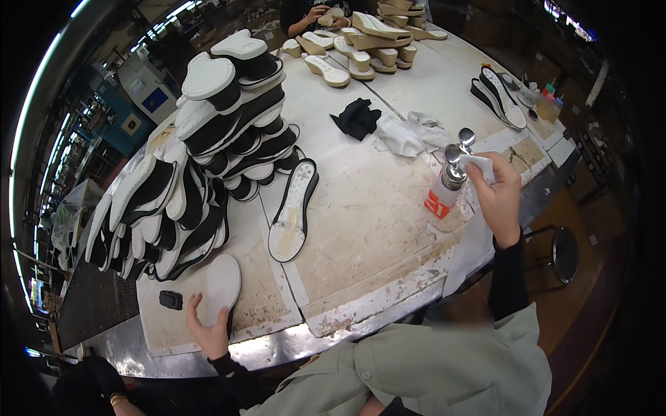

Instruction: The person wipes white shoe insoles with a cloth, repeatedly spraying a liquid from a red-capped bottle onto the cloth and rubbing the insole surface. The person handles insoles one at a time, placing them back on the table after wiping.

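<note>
My right hand (501, 197) pinches a folded white cloth (483, 168) at the metal top of a dispenser bottle. The bottle (442, 197) is clear with red marking, and its round metal lid (467, 136) is tipped up. At the near left, my left hand (209, 336) has thumb and fingers spread, beside the near end of a white shoe sole (223, 281). Whether the fingertips touch that sole I cannot tell. A black-edged sole (293, 211) lies studded side up in the middle of the table.
A tall stack of black-and-white wedge soles (232, 111) fills the left. A small black object (171, 299) lies near it. Black cloth (356, 118) and white cloths (409, 133) lie mid-table. Tan soles (378, 41) are piled at the far side, where another person's hand (318, 14) works.
</note>
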A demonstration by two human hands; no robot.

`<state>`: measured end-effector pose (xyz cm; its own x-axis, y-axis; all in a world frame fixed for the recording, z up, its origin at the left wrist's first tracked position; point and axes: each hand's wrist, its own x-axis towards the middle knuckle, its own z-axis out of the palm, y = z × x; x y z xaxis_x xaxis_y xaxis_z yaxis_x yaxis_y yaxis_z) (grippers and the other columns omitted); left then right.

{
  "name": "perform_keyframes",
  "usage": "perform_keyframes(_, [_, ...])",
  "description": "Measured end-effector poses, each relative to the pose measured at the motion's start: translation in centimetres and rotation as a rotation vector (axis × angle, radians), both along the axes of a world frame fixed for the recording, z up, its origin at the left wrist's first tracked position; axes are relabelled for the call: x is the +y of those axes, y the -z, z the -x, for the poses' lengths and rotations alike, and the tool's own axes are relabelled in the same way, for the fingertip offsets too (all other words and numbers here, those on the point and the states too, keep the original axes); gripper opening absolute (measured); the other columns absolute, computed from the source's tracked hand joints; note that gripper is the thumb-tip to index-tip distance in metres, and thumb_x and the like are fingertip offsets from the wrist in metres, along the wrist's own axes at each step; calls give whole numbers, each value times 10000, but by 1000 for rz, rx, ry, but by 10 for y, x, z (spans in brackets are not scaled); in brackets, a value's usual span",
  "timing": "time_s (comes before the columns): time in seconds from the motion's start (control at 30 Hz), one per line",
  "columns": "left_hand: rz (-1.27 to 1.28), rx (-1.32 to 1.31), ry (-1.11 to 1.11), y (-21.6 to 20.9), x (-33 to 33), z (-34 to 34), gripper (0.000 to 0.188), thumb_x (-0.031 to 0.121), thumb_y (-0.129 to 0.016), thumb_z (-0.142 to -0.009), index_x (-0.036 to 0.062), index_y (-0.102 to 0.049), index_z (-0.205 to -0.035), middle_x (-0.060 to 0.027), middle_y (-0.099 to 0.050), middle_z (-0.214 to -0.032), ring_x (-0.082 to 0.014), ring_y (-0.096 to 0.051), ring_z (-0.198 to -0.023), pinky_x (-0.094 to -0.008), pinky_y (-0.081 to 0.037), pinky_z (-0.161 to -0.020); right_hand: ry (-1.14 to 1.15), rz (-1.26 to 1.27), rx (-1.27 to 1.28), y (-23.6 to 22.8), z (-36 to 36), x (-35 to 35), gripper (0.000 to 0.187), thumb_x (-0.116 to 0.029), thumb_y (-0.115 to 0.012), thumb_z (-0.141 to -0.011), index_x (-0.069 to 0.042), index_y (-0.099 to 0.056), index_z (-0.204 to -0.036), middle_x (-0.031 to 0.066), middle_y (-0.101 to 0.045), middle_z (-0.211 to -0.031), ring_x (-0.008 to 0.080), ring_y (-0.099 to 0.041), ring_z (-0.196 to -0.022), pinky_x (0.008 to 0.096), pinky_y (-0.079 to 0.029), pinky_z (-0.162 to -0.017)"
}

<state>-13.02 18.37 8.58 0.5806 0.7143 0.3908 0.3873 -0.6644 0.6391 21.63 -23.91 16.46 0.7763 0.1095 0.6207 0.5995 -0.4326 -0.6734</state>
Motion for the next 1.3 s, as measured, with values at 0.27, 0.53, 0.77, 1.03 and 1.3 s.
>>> perform_keyframes(0.27, [-52,-25,500,10,-27,-217,681,216,-818,-708,-7,-523,-1279,-196,-582,-1248,-345,-530,-1191,-414,-394,-1033,32,523,-114,16,-20,2,161,-103,-736,-750,-7,-606,-754,134,-618,-823,344,-551,-840,439,-421,-724])
perform_keyframes(0.53, [-116,422,430,13,-46,-332,926,272,-826,-634,37,-381,-1411,-240,-582,-1205,-382,-560,-1156,-435,-463,-977,21,493,-110,16,-19,5,162,-96,-730,-753,-2,-609,-803,143,-617,-817,358,-558,-831,458,-428,-731])
perform_keyframes(0.77, [228,-436,649,-101,-101,-268,779,89,-791,-599,31,-493,-1316,-172,-617,-1085,-253,-615,-1003,-356,-486,-907,30,455,-94,13,-14,-1,152,-90,-724,-767,20,-635,-823,159,-626,-797,359,-568,-793,434,-443,-710])
perform_keyframes(1.03, [491,-177,386,57,-124,-131,669,215,-917,-576,18,-640,-1152,-126,-666,-1109,-272,-611,-1084,-390,-459,-964,-620,-9,242,-10,51,64,198,-73,-735,-801,-1,-711,-985,128,-648,-799,232,-594,-707,328,-445,-645])
perform_keyframes(1.3, [157,67,333,63,-141,-124,731,372,-898,-585,70,-630,-1195,-125,-606,-1287,-332,-442,-1321,-489,-234,-1106,-770,233,162,105,79,173,158,-121,-724,-791,-19,-688,-905,129,-603,-822,317,-576,-806,378,-455,-730])
